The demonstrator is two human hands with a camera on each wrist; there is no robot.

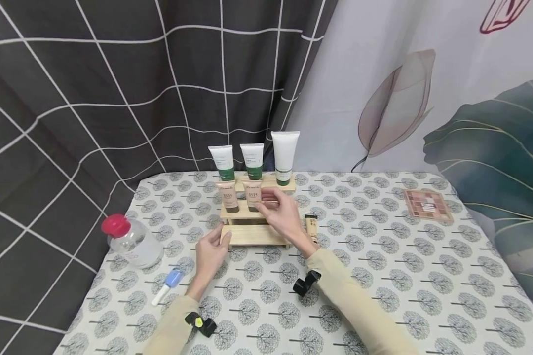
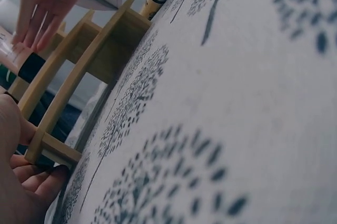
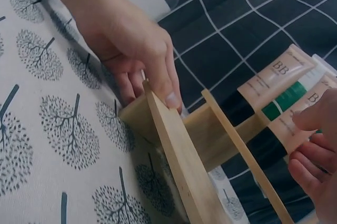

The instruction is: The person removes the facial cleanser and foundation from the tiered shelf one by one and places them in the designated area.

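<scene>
At frame centre the wooden rack (image 1: 254, 234) was steadied, its corner gripped by the left hand (image 1: 210, 252), while a BB tube (image 1: 252, 195) was pinched upright by the right hand (image 1: 281, 211).

Print on the white tubes (image 1: 285, 155) is too tiny to read — the right hand (image 1: 281, 209) partly covers the second BB tube (image 1: 252, 195).

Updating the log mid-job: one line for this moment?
left hand: grips wooden rack corner | right hand: pinches BB tube on rack | loose tube: beside rack
</scene>
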